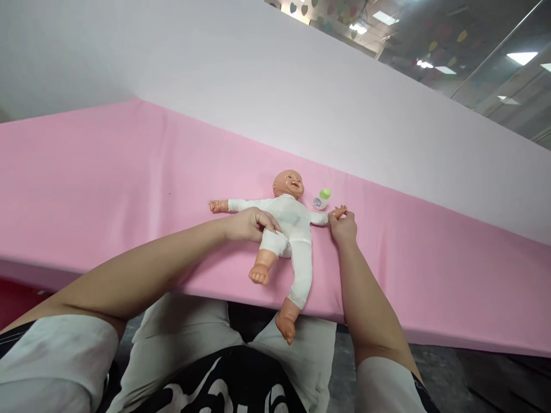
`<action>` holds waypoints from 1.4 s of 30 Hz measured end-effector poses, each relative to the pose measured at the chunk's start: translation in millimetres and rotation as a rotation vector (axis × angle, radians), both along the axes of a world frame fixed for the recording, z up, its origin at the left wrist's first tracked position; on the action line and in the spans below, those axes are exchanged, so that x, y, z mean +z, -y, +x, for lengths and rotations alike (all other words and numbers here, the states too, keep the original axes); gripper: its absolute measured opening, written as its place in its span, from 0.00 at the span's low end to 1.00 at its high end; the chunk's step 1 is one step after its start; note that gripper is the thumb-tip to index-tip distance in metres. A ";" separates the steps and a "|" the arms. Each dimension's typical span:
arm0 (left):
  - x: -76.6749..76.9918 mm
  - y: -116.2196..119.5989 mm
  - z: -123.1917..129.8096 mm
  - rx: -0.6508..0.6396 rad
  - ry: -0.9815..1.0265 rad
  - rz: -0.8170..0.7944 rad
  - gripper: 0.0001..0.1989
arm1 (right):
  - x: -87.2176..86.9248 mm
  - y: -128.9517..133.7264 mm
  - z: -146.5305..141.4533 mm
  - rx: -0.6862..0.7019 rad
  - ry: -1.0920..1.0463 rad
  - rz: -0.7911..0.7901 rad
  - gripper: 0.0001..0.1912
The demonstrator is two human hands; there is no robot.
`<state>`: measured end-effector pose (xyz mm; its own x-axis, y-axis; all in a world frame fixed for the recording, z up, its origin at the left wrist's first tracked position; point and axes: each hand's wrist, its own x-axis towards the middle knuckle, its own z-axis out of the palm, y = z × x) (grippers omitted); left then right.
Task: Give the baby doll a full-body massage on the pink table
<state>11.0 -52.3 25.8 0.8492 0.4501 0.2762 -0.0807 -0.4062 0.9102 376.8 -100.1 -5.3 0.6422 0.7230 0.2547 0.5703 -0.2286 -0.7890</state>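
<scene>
A baby doll (pixel 297 226) with a white cloth body lies face up, its head away from me and its arms spread. My left hand (pixel 252 224) is closed at the doll's hip and upper leg on the left, thumb and fingers pinching the white cloth. At the right, my right hand (pixel 344 227) grips the doll's wrist, and the doll's small fingers stick out above it. A small clear bottle (pixel 321 199) with a green cap and a printed label lies between the doll's head and its arm on the right.
The doll rests on a pink-covered table (pixel 430 275), and one of its feet hangs over the near edge. Behind the table runs a white wall (pixel 258 74), with glass panels (pixel 413 51) above it at the right. My legs are below the near edge.
</scene>
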 end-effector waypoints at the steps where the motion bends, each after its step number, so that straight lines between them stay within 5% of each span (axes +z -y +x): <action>1: -1.5 -3.4 0.6 0.065 0.024 0.005 0.08 | 2.5 1.1 -6.2 0.002 0.010 0.041 0.32; 7: -3.8 -13.3 4.4 0.495 -0.010 0.078 0.09 | 9.9 4.7 -56.6 0.215 0.191 0.284 0.24; 11: -3.3 -14.4 7.3 0.512 -0.063 0.066 0.08 | 6.8 2.9 -82.0 0.507 0.571 0.295 0.15; 16: -4.5 -16.8 7.2 0.498 -0.066 0.079 0.08 | 9.8 2.9 -90.8 0.592 0.724 0.245 0.16; 21: -3.8 -11.5 3.9 0.443 0.048 0.163 0.07 | 11.1 5.3 -74.6 0.456 0.443 0.175 0.22; 29: 6.7 19.9 -1.2 0.084 0.139 0.246 0.05 | 7.3 6.9 -20.6 0.186 0.052 0.272 0.39; 33: 4.6 29.7 2.4 -0.049 0.147 0.318 0.08 | 1.9 3.1 3.8 0.045 -0.012 0.086 0.42; 37: 0.6 29.0 5.2 -0.028 0.201 0.300 0.06 | -6.2 -0.5 16.8 0.011 -0.004 -0.094 0.44; 42: 0.7 22.5 4.5 0.144 0.228 0.284 0.07 | -3.7 -0.2 2.0 0.067 -0.104 0.111 0.46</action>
<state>15.6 -74.8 26.5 0.6853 0.4387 0.5813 -0.1922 -0.6610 0.7254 378.8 -99.9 -9.0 0.6205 0.7365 0.2695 0.4950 -0.1012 -0.8630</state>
